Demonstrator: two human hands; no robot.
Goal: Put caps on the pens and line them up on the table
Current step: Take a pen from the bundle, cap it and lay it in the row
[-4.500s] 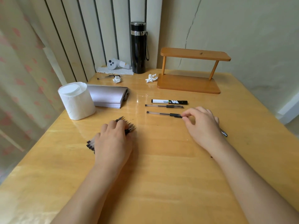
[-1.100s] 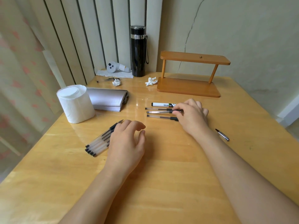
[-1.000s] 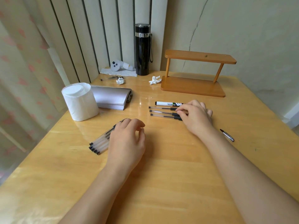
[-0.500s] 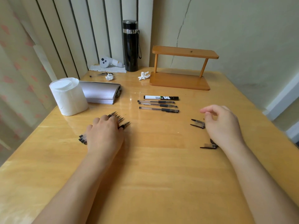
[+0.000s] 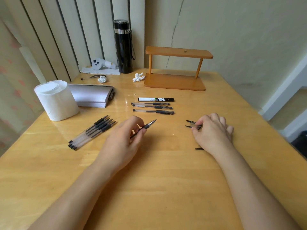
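Left hand point(image 5: 123, 140): pinching one uncapped pen point(image 5: 144, 127), tip toward the far edge.
Right hand point(image 5: 213, 130): fingers closing on loose caps point(image 5: 191, 124) (firm hold unclear).
Capped row point(image 5: 153, 107): mid-table, toward the far edge.
Uncapped bundle point(image 5: 92, 132): toward the left edge.
Risk: caps scattering or rolling if fumbled.

You work on a glossy, smooth wooden table point(image 5: 166, 188); the matt wooden stand point(image 5: 176, 80) sits behind. Your pens point(image 5: 93, 131) show clear plastic barrels with dark ribbed grips. The flask point(image 5: 123, 47) looks shiny black with a metal band; the roll point(image 5: 56, 100) is soft white paper.
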